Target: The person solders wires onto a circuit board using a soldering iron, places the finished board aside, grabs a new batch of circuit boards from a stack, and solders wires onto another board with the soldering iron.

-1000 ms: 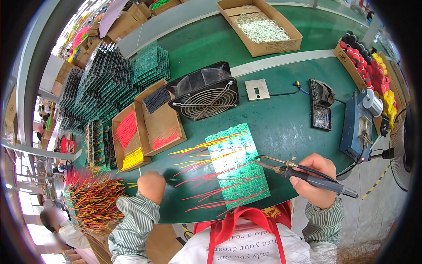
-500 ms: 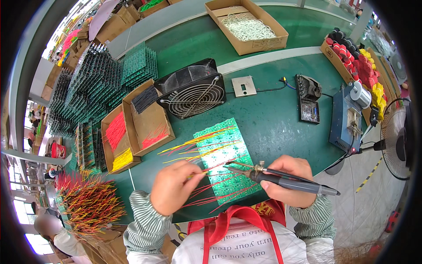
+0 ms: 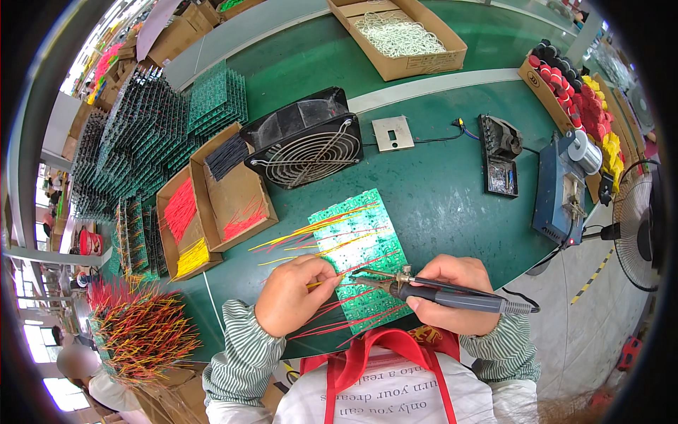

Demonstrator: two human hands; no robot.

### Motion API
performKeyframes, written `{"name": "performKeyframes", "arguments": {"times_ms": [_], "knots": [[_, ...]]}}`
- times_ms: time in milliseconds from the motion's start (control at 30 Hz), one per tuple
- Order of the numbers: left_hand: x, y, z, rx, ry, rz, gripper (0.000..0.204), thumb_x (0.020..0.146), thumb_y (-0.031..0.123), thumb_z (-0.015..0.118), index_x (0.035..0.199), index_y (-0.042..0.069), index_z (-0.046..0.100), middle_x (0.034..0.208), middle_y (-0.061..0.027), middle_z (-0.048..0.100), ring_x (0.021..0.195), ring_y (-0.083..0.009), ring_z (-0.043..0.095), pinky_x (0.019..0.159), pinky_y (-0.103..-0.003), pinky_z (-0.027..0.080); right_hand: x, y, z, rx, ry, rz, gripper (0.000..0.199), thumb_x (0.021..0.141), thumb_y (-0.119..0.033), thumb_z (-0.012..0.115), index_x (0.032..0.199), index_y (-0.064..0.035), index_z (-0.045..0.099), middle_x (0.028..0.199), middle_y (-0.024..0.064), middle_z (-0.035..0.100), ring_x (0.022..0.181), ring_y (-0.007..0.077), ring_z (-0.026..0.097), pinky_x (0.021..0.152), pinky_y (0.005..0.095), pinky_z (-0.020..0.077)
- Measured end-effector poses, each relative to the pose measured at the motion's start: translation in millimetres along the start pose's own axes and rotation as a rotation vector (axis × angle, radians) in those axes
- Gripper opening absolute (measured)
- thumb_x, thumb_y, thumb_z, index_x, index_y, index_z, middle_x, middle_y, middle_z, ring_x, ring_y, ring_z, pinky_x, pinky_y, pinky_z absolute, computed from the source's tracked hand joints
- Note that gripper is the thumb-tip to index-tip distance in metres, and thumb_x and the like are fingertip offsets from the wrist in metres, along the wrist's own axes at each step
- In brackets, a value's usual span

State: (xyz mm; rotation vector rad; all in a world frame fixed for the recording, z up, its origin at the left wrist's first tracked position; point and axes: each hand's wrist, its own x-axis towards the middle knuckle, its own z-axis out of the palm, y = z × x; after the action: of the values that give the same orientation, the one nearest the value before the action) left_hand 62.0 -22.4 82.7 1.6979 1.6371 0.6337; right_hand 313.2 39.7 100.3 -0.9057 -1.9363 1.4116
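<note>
A green circuit board panel [image 3: 378, 252] lies on the bench in front of me, with red and yellow wires [image 3: 332, 225] sticking out past its left edge. My left hand [image 3: 295, 293] is closed in a pinch on a yellow wire [image 3: 313, 285], its fingertips over the board's left side. In my right hand [image 3: 459, 293] is a grey soldering iron [image 3: 452, 298] with a thin feed tube clamped along it. The iron's tip points left, low over the board and close to my left fingertips. Whether it touches a joint is too small to tell.
Beyond the board stands a black fan [image 3: 305, 145]. To its left, a cardboard box [image 3: 244, 185] holds cut wires. Wired boards [image 3: 145, 328] pile up at lower left. A blue solder feeder [image 3: 554, 191] with a spool stands right, near a black iron stand [image 3: 500, 159].
My left hand has moved slightly right, now with a yellow wire at its fingertips over the board's edge. The soldering iron's tip has shifted left and a little nearer to me.
</note>
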Motion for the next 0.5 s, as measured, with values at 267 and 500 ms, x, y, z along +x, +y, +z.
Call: {"name": "performKeyframes", "arguments": {"times_ms": [267, 500], "knots": [[1.8, -1.7, 1.1, -0.013, -0.016, 0.019, 0.013, 0.079, 0.009, 0.068, 0.078, -0.001, 0.059, 0.068, -0.0066, 0.053, 0.056, -0.0145, 0.05, 0.052, -0.027, 0.041, 3.4, 3.5, 1.8, 0.011, 0.001, -0.028, 0.019, 0.07, -0.009, 0.071, 0.079, -0.0014, 0.057, 0.062, 0.0048, 0.062, 0.052, 0.0112, 0.06, 0.048, 0.0245, 0.0464], [2.2, 3.1, 3.3, 0.066, 0.001, 0.024, 0.012, 0.077, 0.008, 0.068, 0.078, -0.001, 0.059, 0.069, -0.0083, 0.055, 0.058, -0.0186, 0.055, 0.052, -0.029, 0.043, 4.5, 5.4, 0.8, -0.015, -0.024, 0.006, 0.02, 0.07, -0.01, 0.072, 0.08, -0.0015, 0.057, 0.062, 0.0047, 0.062, 0.052, 0.0114, 0.06, 0.049, 0.0248, 0.0466]]}}
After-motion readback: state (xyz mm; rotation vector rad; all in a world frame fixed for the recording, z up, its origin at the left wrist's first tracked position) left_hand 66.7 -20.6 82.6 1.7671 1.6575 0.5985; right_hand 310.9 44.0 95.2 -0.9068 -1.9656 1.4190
